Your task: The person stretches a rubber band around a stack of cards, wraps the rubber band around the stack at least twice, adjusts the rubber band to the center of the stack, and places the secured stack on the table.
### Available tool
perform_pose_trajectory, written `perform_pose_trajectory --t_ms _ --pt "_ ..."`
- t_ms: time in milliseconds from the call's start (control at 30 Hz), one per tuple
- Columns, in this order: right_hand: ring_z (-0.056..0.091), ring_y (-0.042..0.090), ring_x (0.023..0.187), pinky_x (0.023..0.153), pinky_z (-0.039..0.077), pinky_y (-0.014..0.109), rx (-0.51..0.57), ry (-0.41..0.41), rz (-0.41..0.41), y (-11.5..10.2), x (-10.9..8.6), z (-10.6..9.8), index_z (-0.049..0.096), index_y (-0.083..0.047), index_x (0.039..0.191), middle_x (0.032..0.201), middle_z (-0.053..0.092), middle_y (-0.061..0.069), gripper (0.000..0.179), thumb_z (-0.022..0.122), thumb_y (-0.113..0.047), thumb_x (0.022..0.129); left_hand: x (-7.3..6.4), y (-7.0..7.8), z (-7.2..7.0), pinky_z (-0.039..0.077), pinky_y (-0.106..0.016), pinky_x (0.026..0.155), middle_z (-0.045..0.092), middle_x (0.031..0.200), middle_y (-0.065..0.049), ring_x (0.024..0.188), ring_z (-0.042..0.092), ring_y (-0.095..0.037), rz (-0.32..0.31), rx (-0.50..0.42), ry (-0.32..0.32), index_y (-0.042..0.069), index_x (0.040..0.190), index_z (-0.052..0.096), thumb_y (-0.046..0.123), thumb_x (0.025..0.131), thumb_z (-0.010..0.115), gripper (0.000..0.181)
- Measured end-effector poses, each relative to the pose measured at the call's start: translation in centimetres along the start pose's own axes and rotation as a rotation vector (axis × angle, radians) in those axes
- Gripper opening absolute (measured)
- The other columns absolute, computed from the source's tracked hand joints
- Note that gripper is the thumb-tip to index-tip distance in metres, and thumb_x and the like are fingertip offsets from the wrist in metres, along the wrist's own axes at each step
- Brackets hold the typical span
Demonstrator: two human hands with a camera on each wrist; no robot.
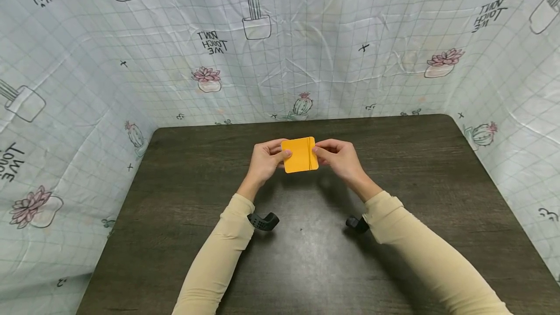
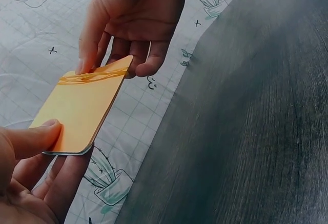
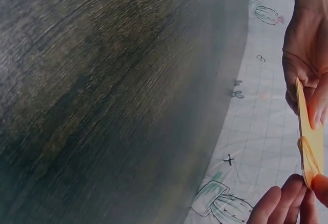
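A small square yellow notebook (image 1: 299, 154) is held up over the far middle of the table, its flat face towards the head camera. My left hand (image 1: 264, 162) pinches its left side, thumb on the face and fingers behind. On the opposite side, my right hand (image 1: 343, 158) grips the edge between thumb and fingers. A yellow elastic band (image 2: 95, 75) runs across the notebook near the right hand's thumb, with several strands showing in the left wrist view. Seen from the right wrist, the notebook (image 3: 311, 139) appears nearly edge-on and looks thin.
A dark wood-grain table (image 1: 183, 198) lies under both arms. Behind and beside it hangs a pale gridded cloth (image 1: 306, 62) printed with cacti and lettering. Dark wrist devices, one on the left arm (image 1: 264, 221) and one on the right (image 1: 357, 224), stick out inward.
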State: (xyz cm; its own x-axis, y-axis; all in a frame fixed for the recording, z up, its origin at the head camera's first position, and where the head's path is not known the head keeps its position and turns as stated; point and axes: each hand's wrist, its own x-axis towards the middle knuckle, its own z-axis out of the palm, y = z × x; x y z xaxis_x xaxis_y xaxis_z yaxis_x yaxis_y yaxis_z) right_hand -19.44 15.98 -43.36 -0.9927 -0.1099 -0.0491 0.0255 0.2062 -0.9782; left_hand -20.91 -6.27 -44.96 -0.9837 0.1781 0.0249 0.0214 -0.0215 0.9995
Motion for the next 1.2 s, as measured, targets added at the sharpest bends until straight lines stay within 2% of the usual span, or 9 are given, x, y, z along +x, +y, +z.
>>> perform_pose_trajectory --t_ms 133,267,400,500,667,800,900,1067,1200 --pt "0.066 0.026 0.082 0.072 0.060 0.033 -0.008 -0.018 0.005 0.0 0.1 0.1 0.071 0.002 0.113 0.101 0.068 0.018 0.029 0.070 -0.022 0.097 0.1 -0.2 0.0 0.061 -0.039 0.068 0.073 0.107 -0.019 0.086 0.074 -0.027 -0.015 0.001 -0.019 -0.003 0.124 0.069 0.000 0.091 0.073 0.033" --pt "0.066 0.023 0.080 0.076 0.060 0.038 0.007 -0.033 0.038 -0.4 0.0 0.2 0.070 0.005 0.113 0.102 0.068 0.019 0.029 0.070 -0.020 0.098 0.1 -0.4 -0.1 0.061 -0.046 0.072 0.074 0.105 -0.018 0.085 0.074 -0.026 -0.032 0.012 -0.023 -0.002 0.124 0.068 0.001 0.091 0.073 0.034" --pt "0.067 0.023 0.080 0.084 0.058 0.049 0.040 -0.031 0.082 -0.2 0.0 0.3 0.070 0.004 0.115 0.105 0.068 0.019 0.031 0.069 -0.021 0.098 0.1 -0.6 -0.2 0.061 -0.048 0.073 0.075 0.101 -0.016 0.084 0.074 -0.025 -0.039 0.008 -0.017 0.000 0.125 0.068 0.002 0.092 0.073 0.034" --pt "0.068 0.027 0.085 0.088 0.054 0.058 0.069 -0.049 0.111 0.4 0.2 0.4 0.069 0.003 0.118 0.107 0.068 0.016 0.034 0.070 -0.024 0.097 0.1 -0.6 -0.2 0.061 -0.044 0.071 0.075 0.099 -0.014 0.083 0.074 -0.024 -0.034 0.011 0.008 0.000 0.123 0.069 0.003 0.091 0.074 0.032" --pt "0.067 0.038 0.087 0.083 0.058 0.053 0.082 -0.130 0.169 0.7 -0.1 0.7 0.069 0.004 0.112 0.106 0.069 0.024 0.036 0.074 -0.027 0.094 0.3 -0.3 -0.3 0.061 -0.035 0.066 0.075 0.102 -0.014 0.085 0.074 -0.024 0.003 0.009 0.081 0.000 0.122 0.069 0.002 0.090 0.075 0.033" --pt "0.067 0.031 0.078 0.085 0.055 0.058 0.087 -0.159 0.186 0.9 -0.4 0.9 0.069 0.006 0.108 0.108 0.067 0.032 0.036 0.075 -0.026 0.094 0.2 -0.1 -0.3 0.061 -0.031 0.064 0.074 0.104 -0.017 0.086 0.074 -0.025 0.020 -0.004 0.116 -0.002 0.123 0.068 0.000 0.089 0.075 0.035" --pt "0.068 0.026 0.075 0.084 0.056 0.057 0.093 -0.171 0.178 1.1 -0.6 1.0 0.069 0.008 0.109 0.108 0.066 0.033 0.037 0.074 -0.025 0.094 0.1 0.0 -0.2 0.060 -0.028 0.063 0.074 0.104 -0.016 0.084 0.074 -0.023 0.014 0.004 0.128 -0.003 0.123 0.068 0.000 0.089 0.075 0.035" --pt "0.069 0.029 0.077 0.079 0.060 0.048 0.096 -0.192 0.181 1.5 -0.8 1.3 0.067 0.013 0.113 0.101 0.070 0.027 0.041 0.072 -0.024 0.096 -0.1 -0.2 0.2 0.058 -0.024 0.059 0.075 0.102 -0.015 0.077 0.073 -0.016 0.012 0.030 0.167 -0.004 0.122 0.069 0.000 0.090 0.075 0.033" --pt "0.069 0.030 0.076 0.073 0.061 0.039 0.123 -0.201 0.188 1.9 -1.0 1.8 0.065 0.015 0.115 0.093 0.073 0.018 0.046 0.072 -0.026 0.096 -0.3 -0.3 0.8 0.057 -0.026 0.059 0.075 0.100 -0.016 0.071 0.070 -0.013 0.031 0.028 0.190 -0.004 0.121 0.070 0.000 0.090 0.074 0.031"
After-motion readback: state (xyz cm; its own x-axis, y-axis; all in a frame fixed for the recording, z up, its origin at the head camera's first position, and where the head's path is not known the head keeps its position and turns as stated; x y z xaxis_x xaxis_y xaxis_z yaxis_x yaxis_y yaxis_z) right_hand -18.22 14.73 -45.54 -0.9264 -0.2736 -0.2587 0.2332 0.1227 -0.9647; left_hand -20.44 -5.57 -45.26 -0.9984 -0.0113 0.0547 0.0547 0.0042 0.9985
